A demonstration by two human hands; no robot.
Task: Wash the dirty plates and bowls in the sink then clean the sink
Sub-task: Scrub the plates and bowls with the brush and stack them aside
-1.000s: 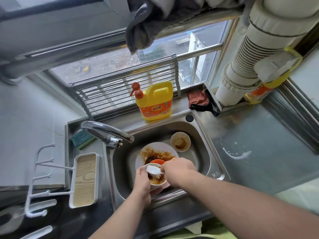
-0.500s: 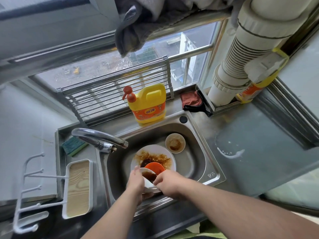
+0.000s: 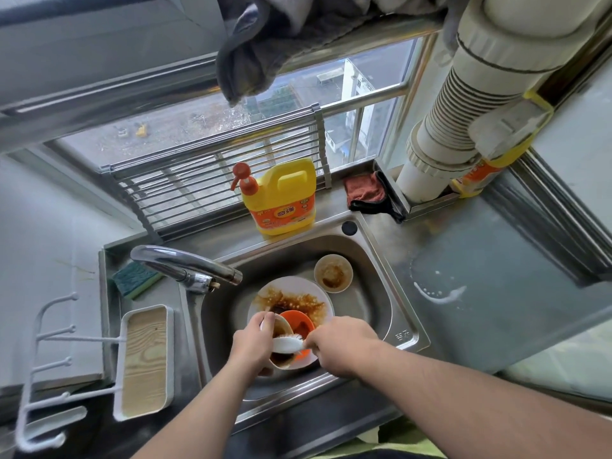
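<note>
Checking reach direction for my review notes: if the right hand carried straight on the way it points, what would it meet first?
Probably the left hand: the right hand points leftward, its white brush already across the tilted bowl it holds. Depth is unclear.

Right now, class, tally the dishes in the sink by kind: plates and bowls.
Plates: 1, the white plate smeared with brown sauce.
Bowls: 3, the orange bowl on the plate, the small bowl lying apart on the sink floor, and the bowl gripped by the left hand.
Total: 4.
</note>
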